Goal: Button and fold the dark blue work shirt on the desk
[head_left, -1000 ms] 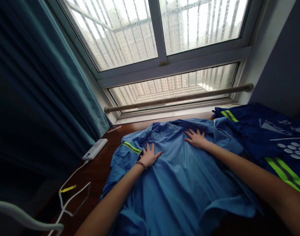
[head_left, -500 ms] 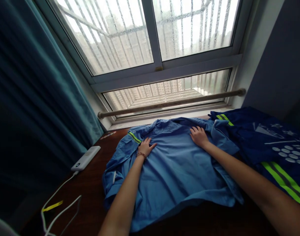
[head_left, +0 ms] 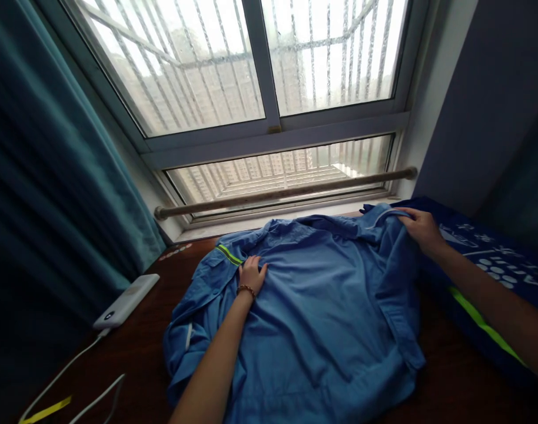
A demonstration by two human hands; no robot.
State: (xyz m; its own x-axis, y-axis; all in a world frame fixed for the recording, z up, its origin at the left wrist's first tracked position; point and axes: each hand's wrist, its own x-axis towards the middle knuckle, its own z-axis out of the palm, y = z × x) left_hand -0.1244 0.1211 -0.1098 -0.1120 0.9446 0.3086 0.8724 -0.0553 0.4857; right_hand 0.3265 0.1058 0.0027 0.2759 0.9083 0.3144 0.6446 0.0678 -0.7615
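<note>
A light blue work jacket (head_left: 313, 306) lies spread over the dark wooden surface, wrinkled, with a yellow-green stripe (head_left: 228, 254) at its upper left. My left hand (head_left: 252, 277), a beaded bracelet at its wrist, rests flat on the fabric beside that stripe, fingers spread. At the upper right, my right hand (head_left: 421, 228) pinches a fold of the jacket and holds it raised above the rest. Beneath my right forearm is a dark blue garment (head_left: 472, 253) with white printing and a bright stripe, partly hidden.
A white power bank (head_left: 126, 301) with a white cable sits on the brown tabletop (head_left: 145, 341) at left, near a yellow strip (head_left: 48, 409). Behind the jacket runs a window rail (head_left: 286, 192). Teal curtains (head_left: 61, 159) hang at the left.
My right hand has gone from lying flat on the jacket to gripping its right edge, lifting it and moving right. The left hand stays on the fabric. The view has shifted slightly.
</note>
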